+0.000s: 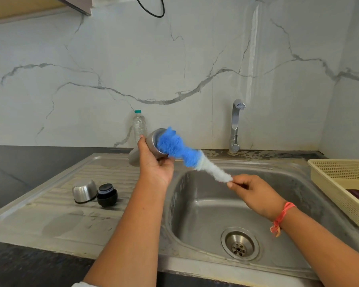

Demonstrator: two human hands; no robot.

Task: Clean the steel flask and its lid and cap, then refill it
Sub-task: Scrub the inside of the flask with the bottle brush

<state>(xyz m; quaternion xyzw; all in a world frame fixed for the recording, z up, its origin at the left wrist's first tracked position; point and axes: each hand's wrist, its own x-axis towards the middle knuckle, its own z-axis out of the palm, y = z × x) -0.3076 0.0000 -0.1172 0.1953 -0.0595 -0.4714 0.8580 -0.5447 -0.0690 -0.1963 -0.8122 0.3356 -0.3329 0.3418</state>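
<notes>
Right hand [255, 191] pinches the thin white end of the brush [180, 150] over the sink [205, 204]. Left hand [155, 162] grips the flask [151, 143] above the sink's far-left rim: bare steel, tilted, mouth facing right, blue bristles at the mouth. Steel cap [84, 191] and black lid [107, 195] sit side by side on the drainboard [71, 220], left. Basket [338, 170] at the right edge holds something dark. Plastic bottle [140, 126] and tap [235, 125] stand at the far wall.

Left hand [153, 164] grips steel flask [148, 147]; right hand [255, 191] pinches bottle brush [187, 155].
</notes>
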